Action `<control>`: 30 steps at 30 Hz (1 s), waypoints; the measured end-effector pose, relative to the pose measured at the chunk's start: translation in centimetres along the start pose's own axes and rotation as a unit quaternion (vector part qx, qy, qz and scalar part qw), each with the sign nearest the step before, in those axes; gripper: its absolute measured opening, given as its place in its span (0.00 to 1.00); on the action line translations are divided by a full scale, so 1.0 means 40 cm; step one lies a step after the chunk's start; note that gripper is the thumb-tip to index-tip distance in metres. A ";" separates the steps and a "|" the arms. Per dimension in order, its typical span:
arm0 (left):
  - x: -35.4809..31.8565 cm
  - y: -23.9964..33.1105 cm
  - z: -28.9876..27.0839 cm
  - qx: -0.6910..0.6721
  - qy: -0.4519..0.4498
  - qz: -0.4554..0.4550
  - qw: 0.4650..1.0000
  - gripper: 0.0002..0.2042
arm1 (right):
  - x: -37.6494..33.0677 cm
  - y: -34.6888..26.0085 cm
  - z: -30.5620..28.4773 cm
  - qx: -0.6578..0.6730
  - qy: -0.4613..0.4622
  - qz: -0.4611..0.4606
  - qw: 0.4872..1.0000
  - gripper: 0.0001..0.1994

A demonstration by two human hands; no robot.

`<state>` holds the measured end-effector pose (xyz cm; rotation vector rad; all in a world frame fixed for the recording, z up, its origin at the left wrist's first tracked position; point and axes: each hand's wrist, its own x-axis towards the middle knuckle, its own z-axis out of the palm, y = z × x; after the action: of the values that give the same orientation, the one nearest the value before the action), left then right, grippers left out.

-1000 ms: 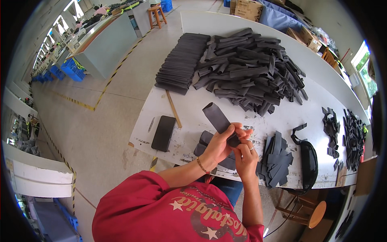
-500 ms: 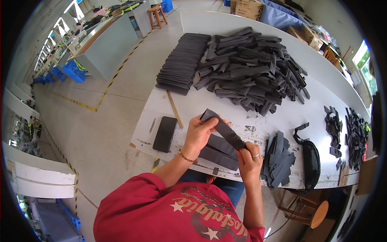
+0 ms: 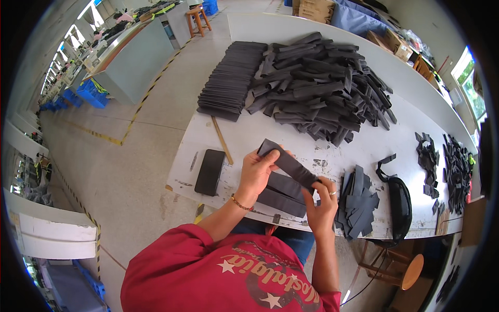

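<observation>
You're pinching a dark foam strip (image 3: pixel 287 164) with left hand (image 3: pixel 255 174) and right hand (image 3: pixel 321 200) closed on its ends | few flat strips (image 3: pixel 283 193) lying beneath it | big loose pile (image 3: pixel 322 86) beyond still waiting.

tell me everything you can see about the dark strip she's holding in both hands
The dark strip is a flat, long, charcoal-grey piece, matte like foam or felt. It slants over the white table, raised above a few like pieces. The left hand pinches its upper end, the right hand its lower end.
</observation>
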<state>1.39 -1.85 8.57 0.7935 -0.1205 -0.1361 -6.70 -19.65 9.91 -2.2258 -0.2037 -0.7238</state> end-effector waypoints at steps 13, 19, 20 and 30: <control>0.009 -0.023 -0.018 -0.040 0.110 0.025 0.993 0.09 | 0.024 -0.011 0.021 0.415 0.091 0.306 0.852 0.12; 0.004 -0.058 -0.025 -0.059 0.125 -0.029 0.990 0.09 | -0.005 0.072 0.046 0.409 0.113 0.323 0.846 0.05; 0.002 -0.064 -0.022 -0.060 0.127 -0.029 0.990 0.09 | -0.013 0.071 0.045 0.430 0.127 0.331 0.830 0.04; -0.014 -0.066 -0.014 -0.019 0.174 -0.059 0.983 0.07 | -0.050 0.061 0.039 0.363 0.061 0.353 0.860 0.06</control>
<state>0.74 -3.19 6.28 0.7746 0.2591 -0.1101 -6.79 -20.03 6.43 -1.3576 0.3498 -0.2891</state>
